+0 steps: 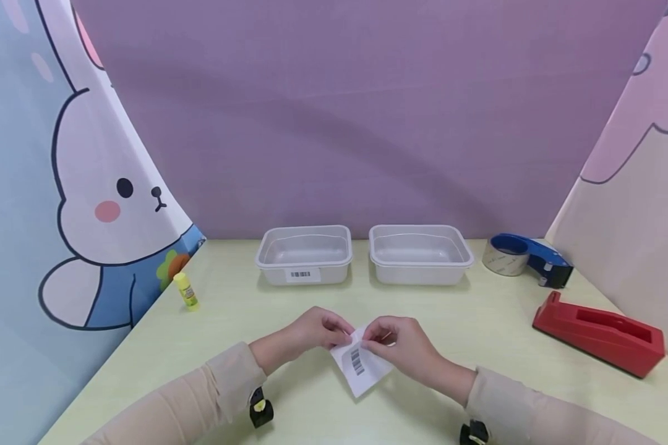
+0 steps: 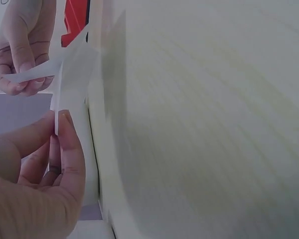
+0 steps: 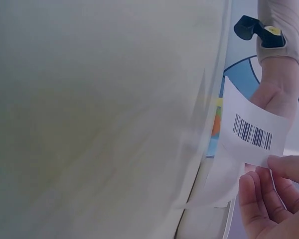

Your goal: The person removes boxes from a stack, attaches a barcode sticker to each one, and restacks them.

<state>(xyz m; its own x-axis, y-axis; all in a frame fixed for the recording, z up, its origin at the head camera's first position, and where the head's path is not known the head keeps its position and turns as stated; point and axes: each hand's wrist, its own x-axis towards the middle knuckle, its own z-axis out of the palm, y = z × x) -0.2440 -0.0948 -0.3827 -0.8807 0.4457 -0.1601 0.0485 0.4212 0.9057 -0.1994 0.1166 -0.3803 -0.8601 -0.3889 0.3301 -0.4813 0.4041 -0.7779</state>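
Note:
A white barcode sticker (image 3: 251, 130) is partly lifted from its white backing paper (image 3: 220, 177), and the two spread apart in both wrist views. My left hand (image 1: 316, 329) pinches the backing paper's edge between thumb and forefinger. Thumb and fingers of my right hand (image 1: 405, 347) pinch the corner of the lifted sticker. Both hands hold the paper over the near middle of the table, its barcode facing up in the head view. From the left wrist, the sticker shows edge-on as a curled strip under the right hand's fingers.
Two white plastic tubs (image 1: 305, 275) (image 1: 421, 274) stand at the back; the left one bears a barcode sticker (image 1: 302, 275). A yellow glue stick (image 1: 186, 292) stands at left. On the right are a blue tape gun with clear tape (image 1: 526, 254) and a red tape dispenser (image 1: 598, 337).

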